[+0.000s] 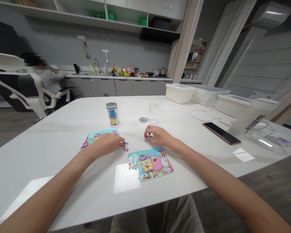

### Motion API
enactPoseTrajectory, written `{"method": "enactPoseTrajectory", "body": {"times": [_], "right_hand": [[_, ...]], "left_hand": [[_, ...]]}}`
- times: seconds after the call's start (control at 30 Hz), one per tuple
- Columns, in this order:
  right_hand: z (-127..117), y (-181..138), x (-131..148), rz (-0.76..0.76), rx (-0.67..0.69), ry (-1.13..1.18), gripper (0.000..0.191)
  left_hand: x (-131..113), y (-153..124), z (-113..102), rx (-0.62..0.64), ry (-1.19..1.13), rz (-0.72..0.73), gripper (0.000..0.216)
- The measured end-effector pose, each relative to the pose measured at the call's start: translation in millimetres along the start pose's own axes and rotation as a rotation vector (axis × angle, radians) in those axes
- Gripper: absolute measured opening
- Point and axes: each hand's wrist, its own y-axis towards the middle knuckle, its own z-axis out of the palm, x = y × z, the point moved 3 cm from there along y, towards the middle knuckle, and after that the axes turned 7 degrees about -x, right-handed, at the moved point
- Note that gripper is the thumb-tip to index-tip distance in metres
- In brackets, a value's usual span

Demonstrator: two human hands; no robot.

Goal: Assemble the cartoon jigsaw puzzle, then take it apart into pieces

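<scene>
The partly joined puzzle [156, 164] lies on the surface [55, 144], near side. Beyond it, hands apart, the right hand [157, 134] pinches a red piece [146, 138]; the left hand [110, 142], grip unclear, is by loose pieces [126, 149]. A lidded jar [113, 114] stands farther.

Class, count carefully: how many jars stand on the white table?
2. The lidded jar stands beyond the left hand; the clear jar stands beyond the right hand, beside a loose lid. Any behind the boxes would be hidden.
</scene>
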Motion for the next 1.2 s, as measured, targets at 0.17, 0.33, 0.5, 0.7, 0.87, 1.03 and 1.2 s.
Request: {"method": "enactPoseTrajectory", "body": {"times": [0.17, 0.33, 0.5, 0.7, 0.87, 1.03, 1.2], "right_hand": [[-1, 0, 0, 0.001, -0.010, -0.028, 0.015], [0, 1, -1, 0.001, -0.012, -0.014, 0.014], [0, 1, 0, -0.005, -0.012, -0.018, 0.012], [-1, 0, 1, -0.039, -0.017, -0.036, 0.011], [-1, 1, 1, -0.037, -0.020, -0.011, 0.010], [-2, 1, 4, -0.067, -0.035, -0.014, 0.011], [1, -1, 3, -0.073, -0.021, 0.010, 0.015]], "left_hand": [[4, 0, 4, -0.042, -0.007, -0.013, 0.027], [6, 0, 8, -0.061, 0.000, 0.013, 0.027], [6, 0, 9, -0.065, -0.005, 0.010, 0.028], [4, -1, 9, -0.044, -0.022, -0.001, 0.028], [2, -2, 9, -0.053, -0.019, 0.010, 0.029], [-8, -3, 6, -0.056, 0.024, 0.032, 0.028], [-21, -2, 0, -0.028, 0.062, 0.027, 0.028]]}}
